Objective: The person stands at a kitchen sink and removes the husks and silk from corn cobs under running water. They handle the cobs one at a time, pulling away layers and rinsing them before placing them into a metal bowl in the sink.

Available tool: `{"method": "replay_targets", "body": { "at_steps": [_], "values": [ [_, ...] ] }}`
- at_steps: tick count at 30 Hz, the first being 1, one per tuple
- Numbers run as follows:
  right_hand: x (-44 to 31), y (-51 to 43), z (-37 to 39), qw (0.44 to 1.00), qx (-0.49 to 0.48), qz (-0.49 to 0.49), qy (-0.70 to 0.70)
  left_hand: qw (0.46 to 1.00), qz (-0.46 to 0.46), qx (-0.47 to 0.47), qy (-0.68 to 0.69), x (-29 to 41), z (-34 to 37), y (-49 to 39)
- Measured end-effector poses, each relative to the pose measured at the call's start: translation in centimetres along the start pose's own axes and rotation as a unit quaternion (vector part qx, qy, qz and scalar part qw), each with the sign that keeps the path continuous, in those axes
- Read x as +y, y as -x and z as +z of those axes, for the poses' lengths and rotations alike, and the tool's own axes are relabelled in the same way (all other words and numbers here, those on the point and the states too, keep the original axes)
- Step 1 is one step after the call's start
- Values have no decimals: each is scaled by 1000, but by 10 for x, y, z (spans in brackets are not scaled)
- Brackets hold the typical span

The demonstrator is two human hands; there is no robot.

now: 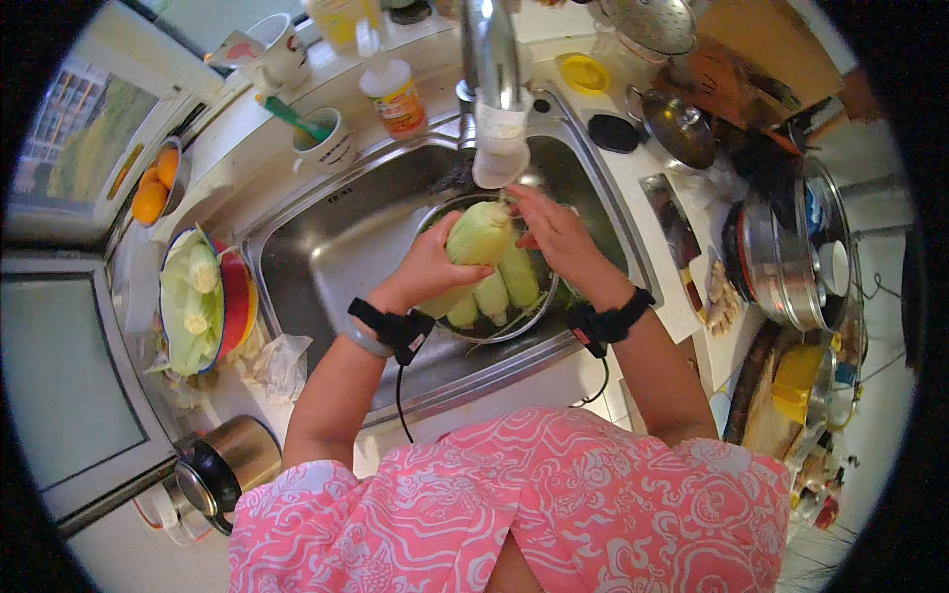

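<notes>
My left hand (434, 263) grips a pale green ear of corn in its husk (478, 233), held above a round metal bowl (552, 300) in the sink. My right hand (552, 230) is at the stem end of this ear, fingers partly spread under the faucet (500, 141); whether the fingertips touch the ear or hold anything is unclear. Several more pale green ears (491, 296) lie in the bowl below. At the far left, a rimmed dish (222, 326) holds more ears with green husk leaves (194, 296).
The steel sink (334, 256) surrounds the bowl. Behind it stand a mug (326, 148) with a green-handled item and a pump bottle (393, 96). At right are a lidded pot (678, 130), a knife (671, 222), ginger (719, 300) and stacked steel pans (775, 259). A crumpled plastic bag (278, 367) lies left.
</notes>
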State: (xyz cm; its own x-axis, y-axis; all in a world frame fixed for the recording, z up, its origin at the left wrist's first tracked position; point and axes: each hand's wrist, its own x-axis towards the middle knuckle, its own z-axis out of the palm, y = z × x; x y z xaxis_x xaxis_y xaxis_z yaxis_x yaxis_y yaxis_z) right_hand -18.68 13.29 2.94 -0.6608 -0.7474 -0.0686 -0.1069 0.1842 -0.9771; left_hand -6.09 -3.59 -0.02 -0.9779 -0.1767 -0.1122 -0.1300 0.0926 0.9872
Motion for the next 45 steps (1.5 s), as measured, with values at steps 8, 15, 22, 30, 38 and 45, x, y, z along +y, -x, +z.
{"method": "replay_targets", "body": {
  "at_steps": [8,15,22,30,38,45],
  "values": [
    [41,5,4,926,-87,64,362,999,-33,-20,-33,25,7,0],
    [34,22,1,882,-35,20,469,994,-6,24,-102,19,10,-3],
    [57,38,-23,932,1,-152,328,998,-44,22,-28,27,15,1],
    [92,100,-149,783,199,163,567,996,-59,9,-72,28,12,3],
    [124,127,-194,733,139,162,646,992,-56,22,-115,35,10,10],
    [40,144,-129,878,175,-44,443,989,-71,48,-122,21,11,16]
  ]
}}
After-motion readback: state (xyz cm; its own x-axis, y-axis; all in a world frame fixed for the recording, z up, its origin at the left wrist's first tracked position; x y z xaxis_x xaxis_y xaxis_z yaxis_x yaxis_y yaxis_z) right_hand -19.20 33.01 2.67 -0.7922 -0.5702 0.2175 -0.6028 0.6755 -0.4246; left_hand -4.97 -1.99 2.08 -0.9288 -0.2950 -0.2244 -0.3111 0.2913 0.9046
